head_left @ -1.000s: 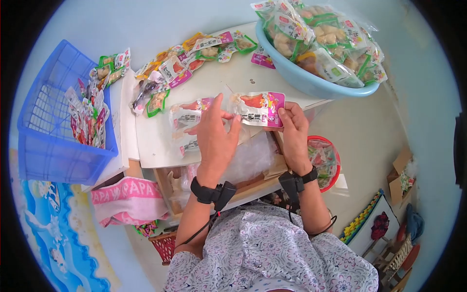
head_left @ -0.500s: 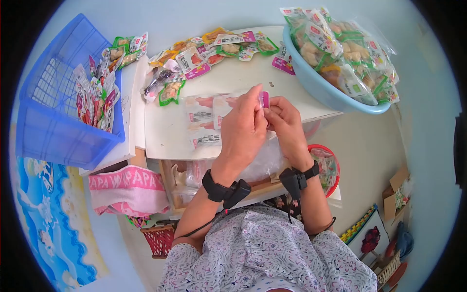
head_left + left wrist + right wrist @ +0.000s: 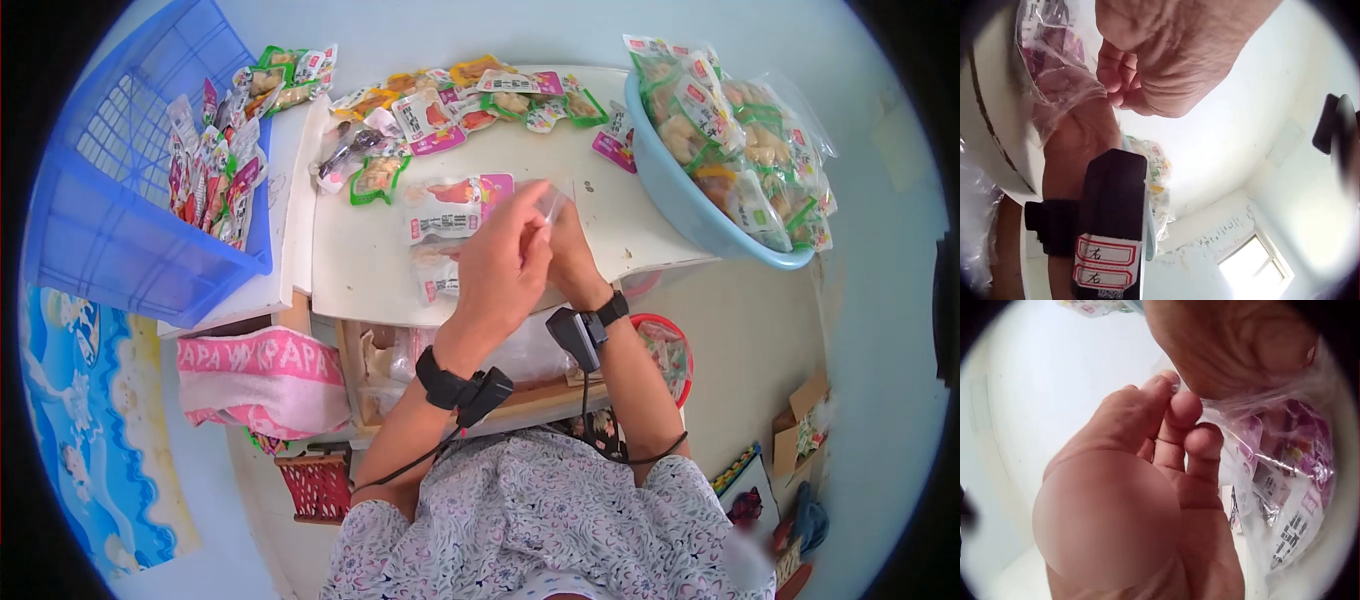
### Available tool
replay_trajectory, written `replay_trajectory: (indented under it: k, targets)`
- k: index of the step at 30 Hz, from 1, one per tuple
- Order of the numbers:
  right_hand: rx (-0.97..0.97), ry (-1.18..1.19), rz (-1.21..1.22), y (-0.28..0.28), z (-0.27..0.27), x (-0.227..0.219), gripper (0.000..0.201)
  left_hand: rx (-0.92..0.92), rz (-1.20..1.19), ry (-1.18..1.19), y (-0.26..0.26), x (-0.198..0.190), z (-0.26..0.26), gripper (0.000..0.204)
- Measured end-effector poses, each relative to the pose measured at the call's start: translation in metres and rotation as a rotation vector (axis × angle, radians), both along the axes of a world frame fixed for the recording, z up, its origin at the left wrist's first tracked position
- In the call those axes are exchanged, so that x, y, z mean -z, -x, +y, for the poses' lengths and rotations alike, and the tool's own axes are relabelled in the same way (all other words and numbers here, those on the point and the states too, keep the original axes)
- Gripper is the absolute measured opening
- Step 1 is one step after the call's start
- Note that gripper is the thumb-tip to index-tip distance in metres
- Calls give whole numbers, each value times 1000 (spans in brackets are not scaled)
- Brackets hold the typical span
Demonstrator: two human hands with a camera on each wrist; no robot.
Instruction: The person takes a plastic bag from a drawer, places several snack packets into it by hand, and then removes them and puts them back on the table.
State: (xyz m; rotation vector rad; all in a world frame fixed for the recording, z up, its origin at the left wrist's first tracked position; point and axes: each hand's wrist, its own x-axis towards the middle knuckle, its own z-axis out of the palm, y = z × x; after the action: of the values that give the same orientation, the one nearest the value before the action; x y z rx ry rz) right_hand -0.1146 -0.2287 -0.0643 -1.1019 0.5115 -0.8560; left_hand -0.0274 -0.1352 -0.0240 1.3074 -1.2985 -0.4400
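My left hand (image 3: pixel 503 262) pinches the edge of a clear plastic bag (image 3: pixel 552 203) between thumb and curled fingers. In the left wrist view the left hand (image 3: pixel 1179 53) grips the bag's rim, and the right hand (image 3: pixel 1082 128) reaches under the clear film. The right wrist view has film over the right hand (image 3: pixel 1235 347), its fingertips hidden; whether it grips a packet cannot be told. White-and-pink packets (image 3: pixel 1297 528) show through the plastic beside it. From above, two printed packets (image 3: pixel 447 215) lie left of the hands, one above the other.
Packets (image 3: pixel 425 113) line the table's (image 3: pixel 350 240) back edge. A blue basin (image 3: pixel 690 215) heaped with bagged food stands right, a blue crate (image 3: pixel 130 235) with packets left. Below is an open drawer (image 3: pixel 350 375); a red-rimmed container (image 3: pixel 688 375) stands right of it.
The packet the right hand held out in view is now out of its fingers' visible side, hidden by hands and plastic. The left hand has moved right, towards the right hand, onto the bag's edge.
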Motion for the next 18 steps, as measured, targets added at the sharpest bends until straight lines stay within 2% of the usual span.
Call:
replay_trajectory:
  k: [1, 4, 7, 9, 10, 13, 18]
  targets:
    - [-24, 104, 107, -1, -6, 3, 23, -25, 25, 11, -4, 7, 2, 47]
    - [60, 108, 165, 4, -10, 4, 24, -111, -32, -10, -18, 19, 11, 46]
    - [42, 148, 148, 20, -12, -7, 21, -129, -97, -43, -30, 30, 17, 44]
    - [-3, 342, 297, 39, -22, -15, 19, -118, -141, -45, -32, 36, 16, 42]
    - [-27, 439, 373, 46, -25, -23, 19, -116, -173, -38, -33, 39, 16, 41]
    - [-70, 357, 564, 55, -27, -72, 19, -137, -241, -43, -32, 40, 14, 37]
    - [-79, 585, 556, 16, -55, -103, 21, -147, -345, -58, -36, 39, 14, 31]
